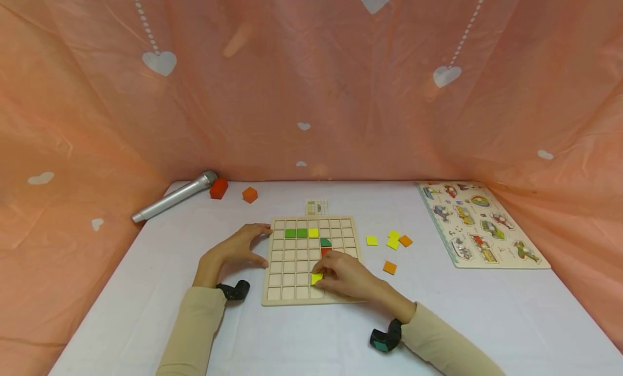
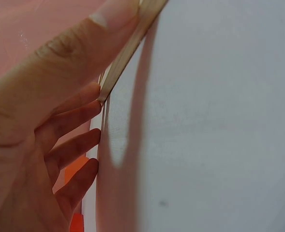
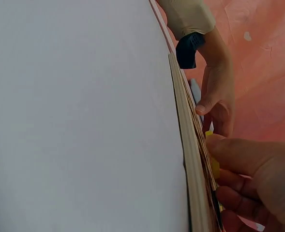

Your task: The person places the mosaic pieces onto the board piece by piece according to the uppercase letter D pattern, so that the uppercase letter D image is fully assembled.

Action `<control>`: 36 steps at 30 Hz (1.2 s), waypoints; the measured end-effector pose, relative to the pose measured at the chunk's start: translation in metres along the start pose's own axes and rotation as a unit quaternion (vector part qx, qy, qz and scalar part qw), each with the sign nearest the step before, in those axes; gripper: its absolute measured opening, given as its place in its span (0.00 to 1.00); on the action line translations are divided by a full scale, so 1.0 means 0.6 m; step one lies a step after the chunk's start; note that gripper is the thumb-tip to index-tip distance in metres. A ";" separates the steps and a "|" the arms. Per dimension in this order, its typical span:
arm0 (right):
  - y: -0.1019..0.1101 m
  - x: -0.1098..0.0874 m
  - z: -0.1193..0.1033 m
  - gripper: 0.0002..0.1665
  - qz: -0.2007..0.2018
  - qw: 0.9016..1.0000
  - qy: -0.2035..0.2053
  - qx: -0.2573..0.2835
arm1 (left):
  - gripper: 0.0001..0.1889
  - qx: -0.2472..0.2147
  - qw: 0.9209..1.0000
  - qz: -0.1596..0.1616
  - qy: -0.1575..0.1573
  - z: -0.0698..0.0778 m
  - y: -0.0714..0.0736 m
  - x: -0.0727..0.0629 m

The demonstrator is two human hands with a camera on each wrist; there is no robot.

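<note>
A wooden grid board (image 1: 289,280) lies on the table. My right hand (image 1: 348,273) pinches a yellow square tile (image 1: 316,279) between thumb and fingers, low over the board's lower middle cells; the tile's edge also shows in the right wrist view. Resting at the board's left edge, my left hand (image 1: 236,249) touches it with thumb and fingertips spread apart. Two green tiles (image 1: 296,233) and a yellow tile (image 1: 313,232) sit in an upper row. Below them are a dark green piece with a rounded corner (image 1: 325,242) and a red piece (image 1: 326,251), partly hidden by my right hand.
Right of the board lie several yellow tiles (image 1: 372,241) and two orange tiles (image 1: 389,268). A small pattern card (image 1: 316,207) is behind the board. A picture puzzle (image 1: 467,230) lies far right; a silver microphone (image 1: 175,198), red block (image 1: 219,189) and orange block (image 1: 250,195) lie back left.
</note>
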State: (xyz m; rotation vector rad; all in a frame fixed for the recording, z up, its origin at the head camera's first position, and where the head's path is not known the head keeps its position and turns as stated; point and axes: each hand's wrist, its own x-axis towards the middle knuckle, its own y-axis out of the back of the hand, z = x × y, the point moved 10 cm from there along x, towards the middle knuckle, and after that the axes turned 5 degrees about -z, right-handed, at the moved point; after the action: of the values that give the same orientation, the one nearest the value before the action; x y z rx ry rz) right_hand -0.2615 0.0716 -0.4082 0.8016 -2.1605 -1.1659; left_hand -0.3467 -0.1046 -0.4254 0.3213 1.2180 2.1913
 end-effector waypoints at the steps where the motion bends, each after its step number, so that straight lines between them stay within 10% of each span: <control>1: -0.002 0.001 -0.002 0.13 -0.002 1.000 0.000 -0.006 | 0.43 0.000 1.000 0.000 0.000 0.000 0.000 0.000; 36: -0.006 0.011 0.001 0.05 0.015 1.000 0.000 -0.008 | 0.43 0.009 1.000 0.003 -0.008 -0.002 0.001 0.001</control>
State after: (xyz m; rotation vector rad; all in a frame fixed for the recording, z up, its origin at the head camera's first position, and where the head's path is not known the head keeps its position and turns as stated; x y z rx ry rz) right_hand -0.2658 0.0656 -0.4102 0.7595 -2.1528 -1.1672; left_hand -0.3480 -0.1051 -0.4258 0.3489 1.2299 2.1799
